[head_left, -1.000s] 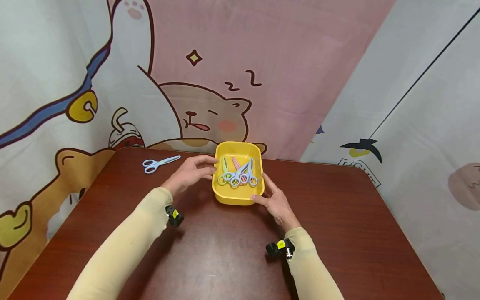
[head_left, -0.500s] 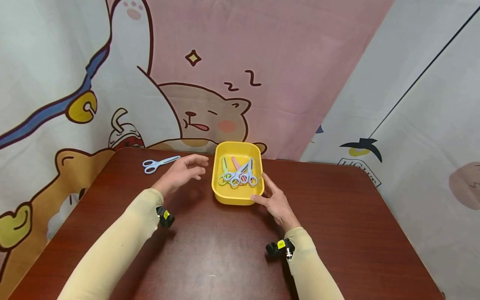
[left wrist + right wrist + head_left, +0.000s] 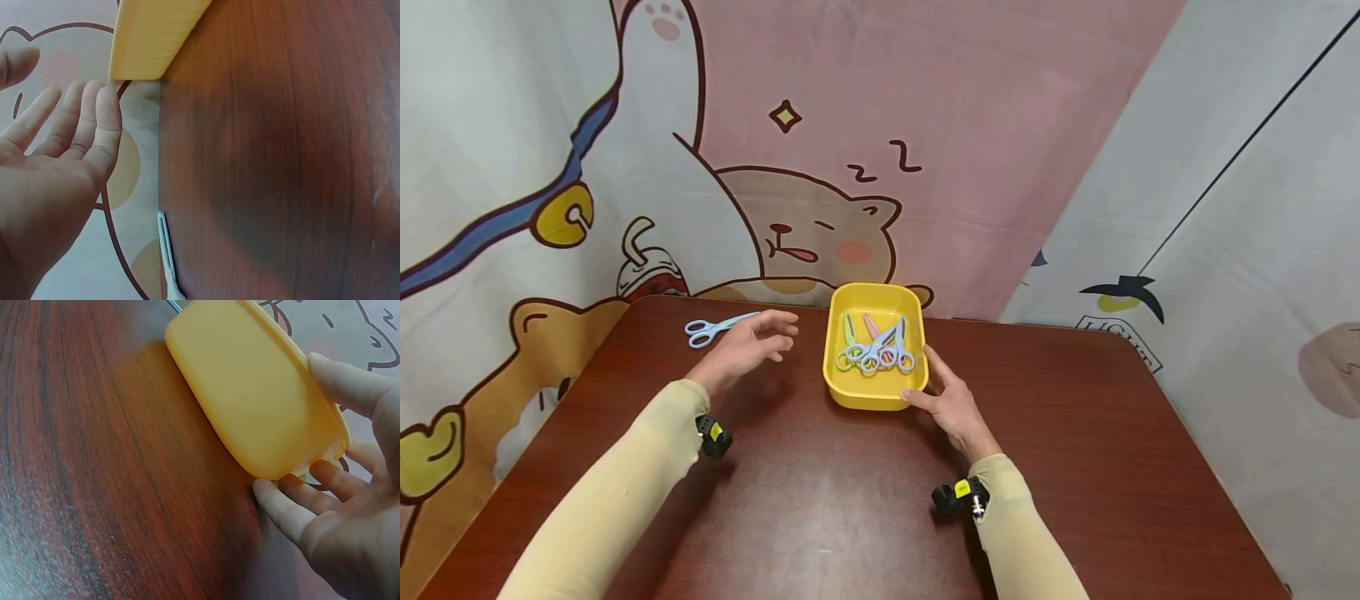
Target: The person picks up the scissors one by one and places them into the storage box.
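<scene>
A yellow plastic tray [image 3: 867, 401] stands toward the back of the table. Inside it lie several small scissors: light blue ones [image 3: 870, 363], a green pair [image 3: 850, 323] and a pink pair [image 3: 871, 323]. My right hand [image 3: 957, 408] holds the tray's near right corner, thumb at the front rim and fingers along the right wall [image 3: 250, 394]. To the left of the tray, my left hand [image 3: 741, 348] hovers with relaxed fingers and nothing in them. Just beyond that hand, another light blue pair of scissors [image 3: 702, 332] lies on the table, its blades partly covered in the head view.
The dark red-brown wooden table [image 3: 820, 517] fills the lower view. Right behind its far edge hangs a printed cartoon curtain [image 3: 970, 167]. A small black camera is strapped to each wrist, over cream sleeves [image 3: 617, 492].
My left hand has moved away from the tray's left side, leftward toward the scissors on the table. The right hand and the tray have stayed in place.
</scene>
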Available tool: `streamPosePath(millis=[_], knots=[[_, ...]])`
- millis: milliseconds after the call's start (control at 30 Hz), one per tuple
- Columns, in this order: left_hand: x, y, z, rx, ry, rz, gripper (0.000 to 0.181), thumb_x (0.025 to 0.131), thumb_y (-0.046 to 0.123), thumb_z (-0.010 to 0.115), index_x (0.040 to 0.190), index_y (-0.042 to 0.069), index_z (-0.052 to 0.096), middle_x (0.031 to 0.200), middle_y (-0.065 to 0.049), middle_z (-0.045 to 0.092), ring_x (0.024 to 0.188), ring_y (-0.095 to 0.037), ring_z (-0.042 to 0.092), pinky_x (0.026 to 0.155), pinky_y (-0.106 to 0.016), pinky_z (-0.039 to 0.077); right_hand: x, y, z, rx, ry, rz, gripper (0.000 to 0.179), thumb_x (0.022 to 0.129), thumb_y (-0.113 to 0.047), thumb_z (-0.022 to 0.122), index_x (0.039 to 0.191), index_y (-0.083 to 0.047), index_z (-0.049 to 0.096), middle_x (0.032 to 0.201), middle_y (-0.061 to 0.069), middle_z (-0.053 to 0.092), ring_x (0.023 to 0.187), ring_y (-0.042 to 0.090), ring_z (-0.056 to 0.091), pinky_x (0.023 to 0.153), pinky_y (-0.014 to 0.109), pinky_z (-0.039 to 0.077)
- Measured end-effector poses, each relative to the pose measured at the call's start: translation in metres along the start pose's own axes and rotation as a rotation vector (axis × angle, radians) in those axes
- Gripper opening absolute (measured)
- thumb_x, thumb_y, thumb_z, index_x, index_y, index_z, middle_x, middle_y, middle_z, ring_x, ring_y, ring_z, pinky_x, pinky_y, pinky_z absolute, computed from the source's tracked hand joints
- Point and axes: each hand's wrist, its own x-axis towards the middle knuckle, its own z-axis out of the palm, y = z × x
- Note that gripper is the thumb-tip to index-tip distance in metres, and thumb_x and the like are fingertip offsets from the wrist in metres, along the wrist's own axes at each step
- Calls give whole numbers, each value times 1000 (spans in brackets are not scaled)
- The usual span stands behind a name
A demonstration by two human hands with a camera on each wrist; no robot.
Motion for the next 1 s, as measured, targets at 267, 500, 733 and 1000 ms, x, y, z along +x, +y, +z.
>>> streamPosePath(millis=[267, 500, 733, 1000], knots=[[-4, -7, -11, 55, 40, -35, 45, 102, 16, 63, 145, 5, 55, 141, -23, 58, 120, -30, 60, 100, -53, 53, -2, -2, 0, 9, -11, -7, 92, 91, -9, 79, 165, -28, 28, 171, 2, 21, 154, 36, 28, 115, 52, 42], [-7, -11, -25, 97, 52, -31, 45, 103, 16, 62, 146, 5, 53, 145, -24, 55, 123, -34, 58, 104, -56, 49, -1, 0, 0, -2, -6, -7, 92, 90, -9, 80, 165, -28, 29, 171, 2, 23, 153, 36, 29, 114, 52, 42], [-12, -16, -34, 133, 71, -51, 47, 103, 18, 61, 147, 5, 52, 149, -22, 52, 128, -38, 55, 106, -59, 47, 0, 3, 1, 23, -11, -18, 92, 91, -7, 79, 165, -26, 29, 170, 4, 27, 149, 34, 38, 103, 36, 53], [-15, -20, -44, 185, 102, -78, 49, 103, 21, 61, 149, 6, 51, 150, -22, 50, 127, -38, 53, 105, -56, 48, -2, 1, 2, 28, -1, -10, 91, 90, -6, 79, 164, -27, 30, 170, 2, 26, 149, 33, 38, 107, 42, 51]])
